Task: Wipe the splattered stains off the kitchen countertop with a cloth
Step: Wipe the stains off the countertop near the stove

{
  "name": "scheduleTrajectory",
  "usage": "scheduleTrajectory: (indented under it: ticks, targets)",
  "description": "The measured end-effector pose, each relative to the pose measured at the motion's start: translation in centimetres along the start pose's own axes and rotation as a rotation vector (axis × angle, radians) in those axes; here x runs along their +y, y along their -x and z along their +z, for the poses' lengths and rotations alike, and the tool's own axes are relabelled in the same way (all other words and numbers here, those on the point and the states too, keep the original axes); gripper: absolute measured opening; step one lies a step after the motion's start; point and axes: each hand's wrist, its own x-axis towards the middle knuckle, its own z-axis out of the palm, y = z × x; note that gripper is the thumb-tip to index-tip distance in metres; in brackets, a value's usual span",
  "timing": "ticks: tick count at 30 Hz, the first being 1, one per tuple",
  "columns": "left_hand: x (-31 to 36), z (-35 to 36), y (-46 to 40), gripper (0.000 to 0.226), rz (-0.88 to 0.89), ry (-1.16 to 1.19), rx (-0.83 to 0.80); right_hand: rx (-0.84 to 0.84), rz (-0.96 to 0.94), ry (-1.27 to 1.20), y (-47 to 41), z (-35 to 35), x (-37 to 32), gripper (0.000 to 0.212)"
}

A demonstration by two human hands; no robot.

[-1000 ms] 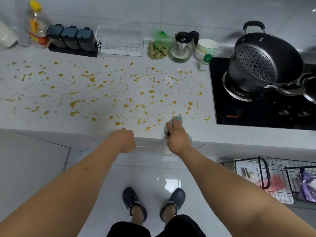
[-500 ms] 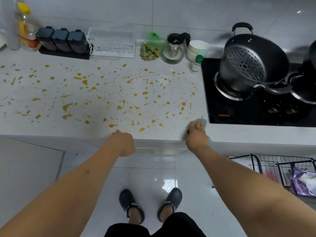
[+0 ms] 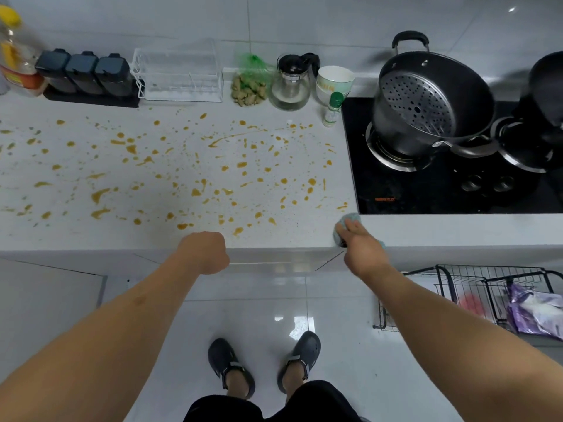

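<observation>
at countertop (image 3: 304, 236) edge, right hand (image 3: 362, 249) presses cloth (image 3: 347, 222).

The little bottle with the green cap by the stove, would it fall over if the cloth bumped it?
Probably yes. The small green-capped bottle stands upright, tall and narrow on a small base, so a nudge could tip it. It looks round, so it might then roll. It seems light; the cloth in the right hand could likely shove it.

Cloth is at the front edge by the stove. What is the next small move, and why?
Probably sweep the cloth leftward along the front strip. The right hand presses it at the countertop corner beside the stove, and the nearest orange stains lie just to its left, unwiped. The left hand rests fisted at the edge.
</observation>
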Motion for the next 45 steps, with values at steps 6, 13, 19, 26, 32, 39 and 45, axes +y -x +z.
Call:
scheduleTrajectory:
  ticks: [6,13,19,26,32,39,45]
  targets:
    - [0.0,0.4,0.0,0.013,-0.005,-0.015,0.029,-0.030,0.171,0.042,-2.9,-0.3,-2.2,0.053]
    - [0.2,0.6,-0.3,0.011,-0.019,0.004,0.032,-0.049,0.206,0.021,-6.3,-1.2,-3.3,0.058]
    - [0.0,1.6,0.2,0.018,-0.029,-0.026,0.039,0.054,0.233,-0.101,-8.0,-1.8,-4.6,0.058]
    - [0.2,0.3,0.0,0.012,-0.038,-0.031,0.039,-0.013,-0.119,-0.064,-4.8,0.9,-7.2,0.065]
    - [0.7,0.5,0.1,0.015,-0.036,-0.030,0.045,-0.045,0.008,0.089,-5.1,-1.6,-1.2,0.059]
    - [0.3,1.2,0.4,0.020,-0.071,0.062,0.004,-0.073,-0.040,0.088,-5.8,-0.5,-6.7,0.069]
    - [-0.1,1.0,0.6,0.036,-0.111,0.077,-0.070,-0.134,-0.208,0.125,-3.8,-1.5,-2.5,0.060]
